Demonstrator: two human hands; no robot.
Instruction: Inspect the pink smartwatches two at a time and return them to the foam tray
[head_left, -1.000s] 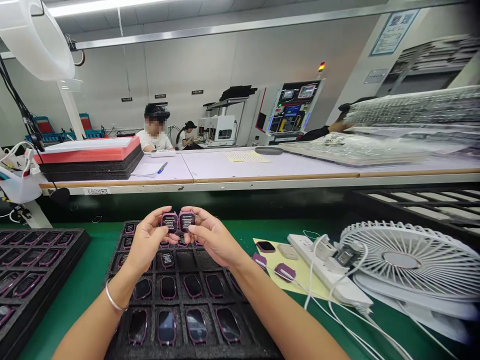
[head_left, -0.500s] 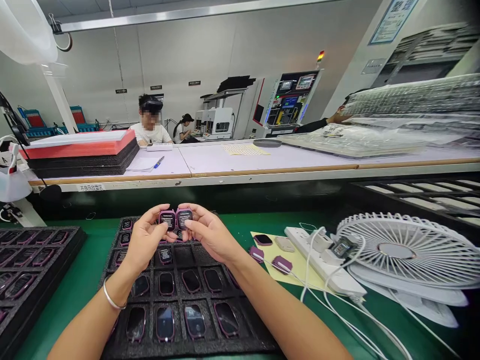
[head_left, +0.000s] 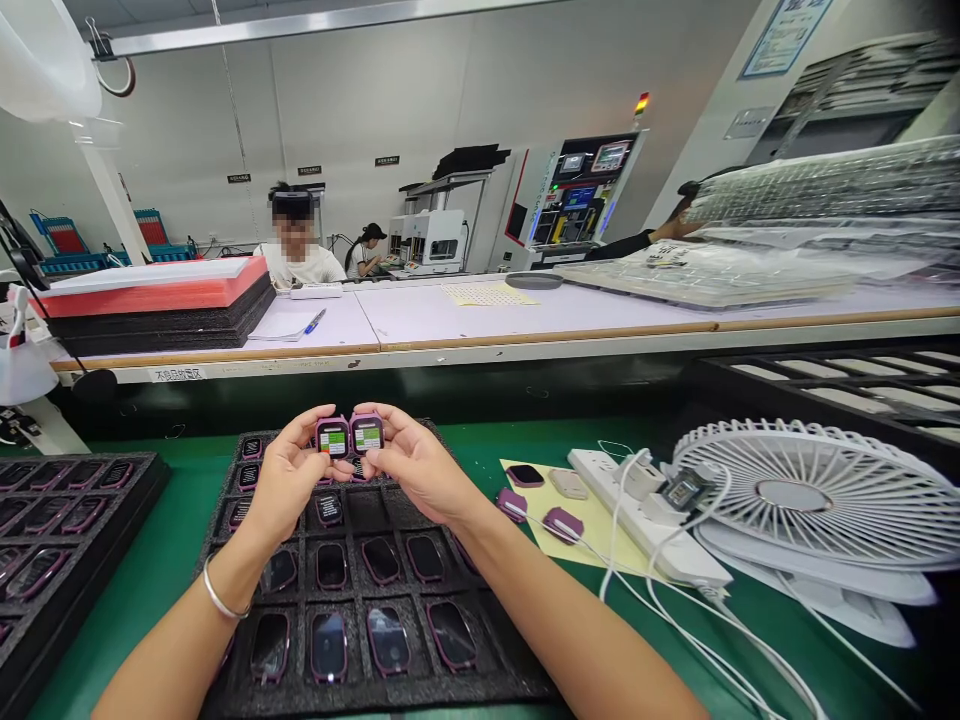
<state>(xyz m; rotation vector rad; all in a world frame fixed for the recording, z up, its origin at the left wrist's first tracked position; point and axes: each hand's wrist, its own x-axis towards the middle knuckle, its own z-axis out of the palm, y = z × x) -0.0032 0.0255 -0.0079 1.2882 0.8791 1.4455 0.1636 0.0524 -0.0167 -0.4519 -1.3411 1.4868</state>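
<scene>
Side by side above the black foam tray [head_left: 352, 690], two purple smartwatch bodies face me with lit screens of white and green blocks. My left hand [head_left: 296, 470] is closed on the left smartwatch [head_left: 332, 438], its thumb at the lower edge of the screen. The right smartwatch [head_left: 367, 435] is pinched in my right hand [head_left: 412, 460]. The two cases are touching or nearly so. In the tray beneath lie several more purple smartwatches, mostly with dark screens; one watch [head_left: 328, 510] shows white text. My hands hide part of the tray's far rows.
A second watch-filled tray [head_left: 67, 520] lies left. On the right are a yellow sheet [head_left: 540, 540] with several watch pieces, a power strip [head_left: 645, 525] with loose white cables, and a white fan [head_left: 810, 500]. A raised shelf [head_left: 420, 330] runs across; people are beyond it.
Both held watch screens have switched from white text on black to white and green blocks. My hands stay almost where they were.
</scene>
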